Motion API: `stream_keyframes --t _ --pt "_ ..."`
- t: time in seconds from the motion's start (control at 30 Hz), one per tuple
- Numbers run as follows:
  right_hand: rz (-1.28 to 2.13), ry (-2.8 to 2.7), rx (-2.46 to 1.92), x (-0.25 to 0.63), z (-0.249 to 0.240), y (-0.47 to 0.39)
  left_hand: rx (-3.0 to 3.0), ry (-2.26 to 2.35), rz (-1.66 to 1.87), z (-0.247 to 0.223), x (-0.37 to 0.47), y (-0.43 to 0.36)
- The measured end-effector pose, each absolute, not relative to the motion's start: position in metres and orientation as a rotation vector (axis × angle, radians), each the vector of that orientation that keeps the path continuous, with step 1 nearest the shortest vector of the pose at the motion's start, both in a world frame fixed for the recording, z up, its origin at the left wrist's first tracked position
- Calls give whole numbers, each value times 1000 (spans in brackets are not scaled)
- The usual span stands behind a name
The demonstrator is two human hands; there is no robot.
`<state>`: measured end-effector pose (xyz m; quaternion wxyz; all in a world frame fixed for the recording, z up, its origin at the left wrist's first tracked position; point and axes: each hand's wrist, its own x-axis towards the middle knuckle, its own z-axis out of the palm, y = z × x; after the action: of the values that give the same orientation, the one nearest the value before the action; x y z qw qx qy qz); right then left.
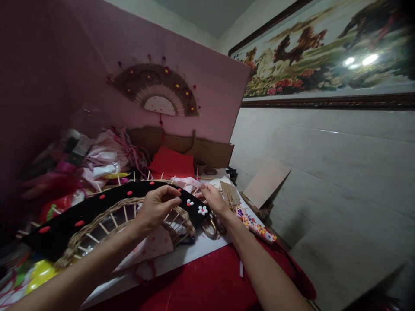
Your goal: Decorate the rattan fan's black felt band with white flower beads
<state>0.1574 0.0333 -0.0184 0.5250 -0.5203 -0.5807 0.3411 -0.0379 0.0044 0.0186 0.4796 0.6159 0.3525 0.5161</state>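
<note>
A fan-shaped piece [119, 194] with a black band, red dots and a braided rope edge lies across the table. Over its right half is my left hand [158, 206], thumb and fingers pinched close together; whatever is between them is too small to make out. My right hand [210, 196] is closed near the fan's upper right edge, beside a pale pink strip [189, 182], and what its fingers hold is hidden. Between and below the hands, a white flower [202, 210] and a partly formed white flower [189, 202] sit on the black band.
Scissors [210, 226] lie right of the fan, near a flowered item [256, 224]. Red sheets [171, 162] and a small cup [199, 166] stand behind. Bags and ribbons [103, 151] are heaped at the left. A finished fan [158, 88] hangs on the pink board.
</note>
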Motion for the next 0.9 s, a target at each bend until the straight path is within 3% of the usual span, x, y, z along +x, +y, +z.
stream_keyframes --t 0.33,0.9 --pt "894 -1332 -1217 157 -24 38 1783 956 1279 -9 -33 31" --pt "889 -1335 -1171 155 -24 34 2081 940 1327 -9 -36 30"
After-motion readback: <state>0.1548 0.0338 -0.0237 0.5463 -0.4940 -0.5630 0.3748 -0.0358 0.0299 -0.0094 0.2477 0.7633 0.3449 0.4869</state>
